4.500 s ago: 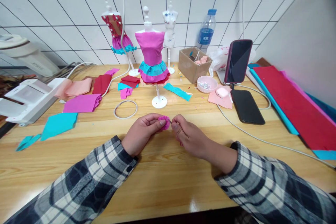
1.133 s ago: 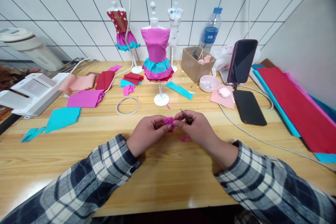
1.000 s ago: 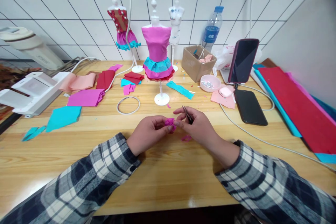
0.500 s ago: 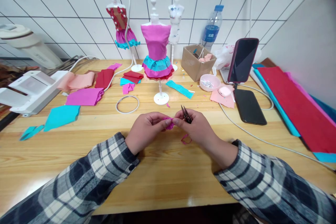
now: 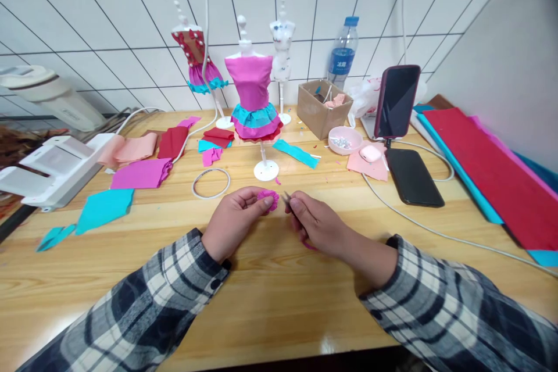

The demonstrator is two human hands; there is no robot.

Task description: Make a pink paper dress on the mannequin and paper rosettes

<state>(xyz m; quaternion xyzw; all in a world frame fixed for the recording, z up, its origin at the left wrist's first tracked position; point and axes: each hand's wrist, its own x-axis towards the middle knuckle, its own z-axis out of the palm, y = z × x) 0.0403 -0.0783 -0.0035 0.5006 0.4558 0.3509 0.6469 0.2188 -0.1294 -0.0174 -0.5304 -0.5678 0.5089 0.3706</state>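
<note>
My left hand (image 5: 234,220) pinches a small ruffled magenta crepe-paper piece (image 5: 269,200), gathered like a rosette, between thumb and fingers. Close to its right, my right hand (image 5: 321,222) is closed around small dark scissors (image 5: 286,199). Their tips point left at the paper, with a little gap between; the handles are mostly hidden in the palm. Beneath the right hand a bit of magenta paper strip (image 5: 309,245) peeks out. Beyond the hands stands a mini dress form (image 5: 249,82) on a white base, wearing a magenta top and a tiered turquoise, magenta and red skirt.
Two more dress forms stand behind. Folded crepe paper (image 5: 140,174) and a tape ring (image 5: 211,183) lie left. Farther right are a cardboard box (image 5: 325,109), a pink bowl of beads (image 5: 346,140), a water bottle (image 5: 343,53), a black phone (image 5: 415,178), a cable and long paper sheets (image 5: 483,174).
My hands have moved apart; the right one let go of the magenta paper. The scissors have swung from pointing up and away to pointing left toward it. The camera view has shifted slightly.
</note>
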